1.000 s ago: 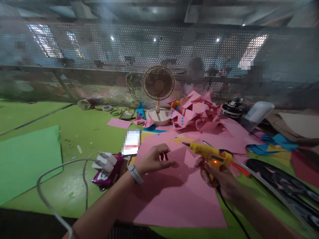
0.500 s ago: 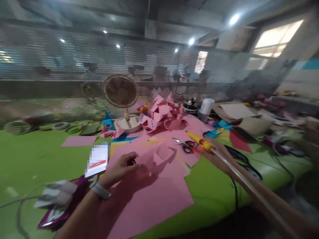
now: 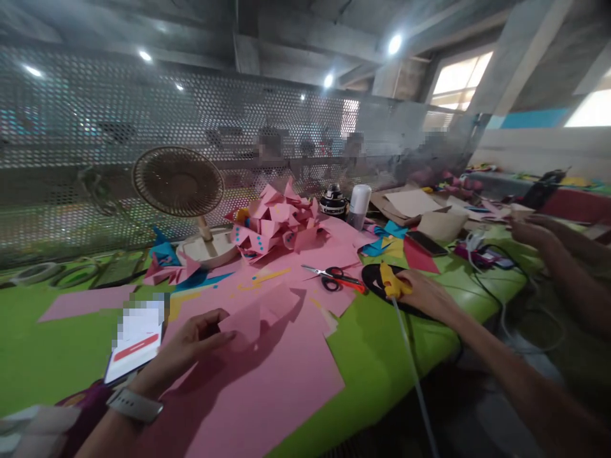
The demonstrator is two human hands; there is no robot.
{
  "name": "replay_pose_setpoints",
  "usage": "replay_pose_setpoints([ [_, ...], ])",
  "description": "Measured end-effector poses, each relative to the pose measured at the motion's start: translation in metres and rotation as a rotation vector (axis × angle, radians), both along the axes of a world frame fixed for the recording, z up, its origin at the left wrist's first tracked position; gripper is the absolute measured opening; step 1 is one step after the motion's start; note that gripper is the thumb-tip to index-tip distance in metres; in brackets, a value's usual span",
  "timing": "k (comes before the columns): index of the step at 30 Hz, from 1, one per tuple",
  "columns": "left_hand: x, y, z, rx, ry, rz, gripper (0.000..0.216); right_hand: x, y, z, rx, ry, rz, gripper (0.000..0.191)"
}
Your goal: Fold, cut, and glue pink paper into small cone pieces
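one phone (image 3: 136, 337) propped at the far left; next to it my left hand (image 3: 191, 343) has its grip pinched shut on one folded pink paper piece (image 3: 252, 318), sitting on a big pink sheet (image 3: 267, 388) on the green surface (image 3: 382, 356); behind that, one fan (image 3: 179, 184) and a pile of pink folded shapes (image 3: 277, 222); one pair of scissors (image 3: 337, 278) lies between the hands; my right hand (image 3: 424, 294) has its grip closed around one yellow glue gun (image 3: 392, 283); someone else's hand (image 3: 532, 232) is further right

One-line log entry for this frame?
left hand: pinching folded pink paper | right hand: holding yellow glue gun on table | scissors: lying between
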State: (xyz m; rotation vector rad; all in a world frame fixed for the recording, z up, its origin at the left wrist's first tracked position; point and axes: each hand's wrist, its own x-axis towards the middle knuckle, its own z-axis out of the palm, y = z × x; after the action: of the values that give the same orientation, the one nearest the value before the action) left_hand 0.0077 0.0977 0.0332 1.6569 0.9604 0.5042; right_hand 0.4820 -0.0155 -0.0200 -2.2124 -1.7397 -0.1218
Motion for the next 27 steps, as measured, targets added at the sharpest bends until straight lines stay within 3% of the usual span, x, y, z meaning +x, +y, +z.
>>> replay_pose_setpoints([
  [6,-0.001,-0.002,-0.005,-0.097,0.003,-0.082,0.027,0.006,0.002,0.003,0.036,0.032,0.104,0.041],
  [10,0.002,-0.004,-0.008,0.031,0.078,-0.115,0.026,-0.014,0.013,0.026,0.080,-0.058,0.150,0.032],
  [13,0.004,-0.005,-0.014,0.095,0.119,-0.113,0.025,-0.062,0.042,0.047,0.073,0.035,0.303,0.027],
  [16,0.003,-0.009,-0.020,0.161,0.117,-0.090,0.023,-0.129,0.086,0.055,0.035,0.134,0.525,0.024],
  [19,0.003,-0.012,-0.023,0.177,0.132,-0.088,0.022,-0.189,0.131,0.047,0.003,0.157,0.720,0.019],
  [21,0.004,-0.013,-0.023,0.177,0.132,-0.101,0.022,-0.218,0.154,0.037,-0.018,0.153,0.768,0.014],
  [27,0.005,-0.012,-0.025,0.219,0.125,-0.139,0.013,-0.258,0.187,0.023,-0.124,0.124,0.865,0.012],
])
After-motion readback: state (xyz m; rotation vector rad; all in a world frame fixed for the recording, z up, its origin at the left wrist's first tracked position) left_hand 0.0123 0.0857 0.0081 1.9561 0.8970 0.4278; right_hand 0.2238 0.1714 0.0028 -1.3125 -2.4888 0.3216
